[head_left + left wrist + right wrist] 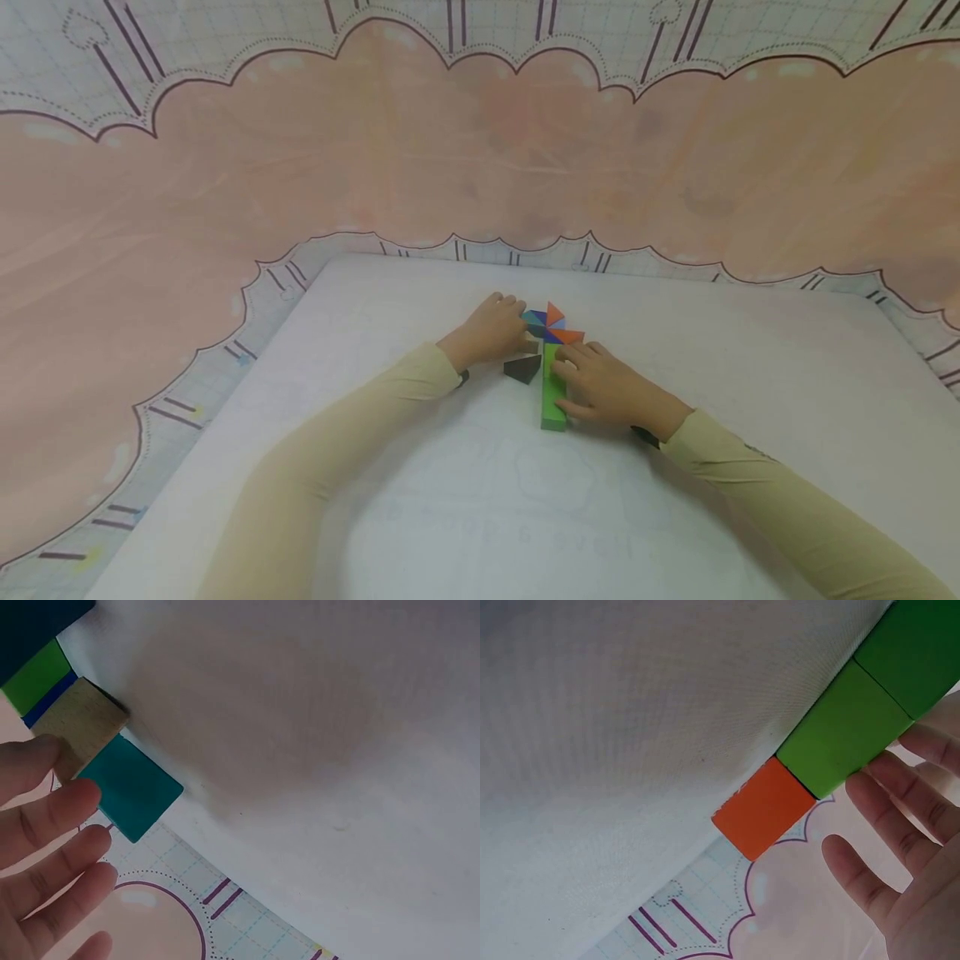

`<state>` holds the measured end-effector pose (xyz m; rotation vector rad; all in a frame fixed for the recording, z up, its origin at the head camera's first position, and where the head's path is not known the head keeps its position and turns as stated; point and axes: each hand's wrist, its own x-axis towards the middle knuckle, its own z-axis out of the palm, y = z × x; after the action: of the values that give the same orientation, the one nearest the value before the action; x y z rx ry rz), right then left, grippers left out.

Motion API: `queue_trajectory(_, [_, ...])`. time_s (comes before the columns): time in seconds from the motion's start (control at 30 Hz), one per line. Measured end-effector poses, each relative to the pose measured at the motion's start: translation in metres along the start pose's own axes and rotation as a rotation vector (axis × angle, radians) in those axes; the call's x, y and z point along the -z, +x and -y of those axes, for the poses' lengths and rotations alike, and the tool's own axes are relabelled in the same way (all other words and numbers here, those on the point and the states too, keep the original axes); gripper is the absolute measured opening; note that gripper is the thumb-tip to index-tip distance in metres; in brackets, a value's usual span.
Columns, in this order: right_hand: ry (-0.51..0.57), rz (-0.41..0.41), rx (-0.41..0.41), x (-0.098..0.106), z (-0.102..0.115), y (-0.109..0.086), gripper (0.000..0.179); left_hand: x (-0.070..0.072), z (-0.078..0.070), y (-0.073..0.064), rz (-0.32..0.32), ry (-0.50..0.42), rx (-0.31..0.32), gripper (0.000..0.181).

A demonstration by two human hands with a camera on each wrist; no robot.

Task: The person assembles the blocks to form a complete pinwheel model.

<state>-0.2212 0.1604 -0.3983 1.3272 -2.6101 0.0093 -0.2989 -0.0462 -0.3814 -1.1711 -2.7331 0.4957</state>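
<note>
Small coloured triangular blocks form a pinwheel [553, 323]. Below it runs a column of green blocks [553, 415]. My left hand [491, 329] is at the pinwheel's left side. In the left wrist view, its thumb and index fingertips are at the edge of a bare wooden block [88, 720], beside a teal block [135, 789]; the other fingers extend loosely. My right hand [611, 387] lies against the column's right side. Its fairly straight fingertips meet the light green block [840, 731] in the right wrist view, near an orange block [763, 810].
A dark four-sided block [522, 368] lies left of the green column. The white tabletop [420, 500] spreads around the blocks. Beyond its far edge is a peach-coloured cloth [480, 158] with a scalloped, checked border.
</note>
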Motion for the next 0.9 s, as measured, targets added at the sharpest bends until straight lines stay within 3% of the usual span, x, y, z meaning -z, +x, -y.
queue_trajectory(0.27, [-0.007,-0.019,0.012,-0.0028,-0.0015,0.0,0.037,0.0019,-0.0014,0.0017,0.011,-0.009,0.02,0.044])
queue_trajectory(0.47, [-0.008,-0.036,0.025,-0.0037,-0.0028,-0.0007,0.037,0.0026,0.0005,0.0028,-0.019,-0.004,-0.046,0.04])
queue_trajectory(0.57, [-0.007,-0.036,0.023,-0.0037,-0.003,-0.0008,0.038,0.0003,0.0013,0.0047,-0.016,-0.015,-0.048,0.037])
queue_trajectory(0.83, [-0.001,-0.042,0.026,-0.0031,-0.002,-0.0006,0.037,0.0037,-0.002,0.007,0.075,0.046,-0.01,0.035])
queue_trajectory(0.9, [0.002,-0.037,0.023,-0.0027,-0.0017,-0.0006,0.036,0.0057,-0.0016,0.0049,0.071,0.032,0.002,0.037])
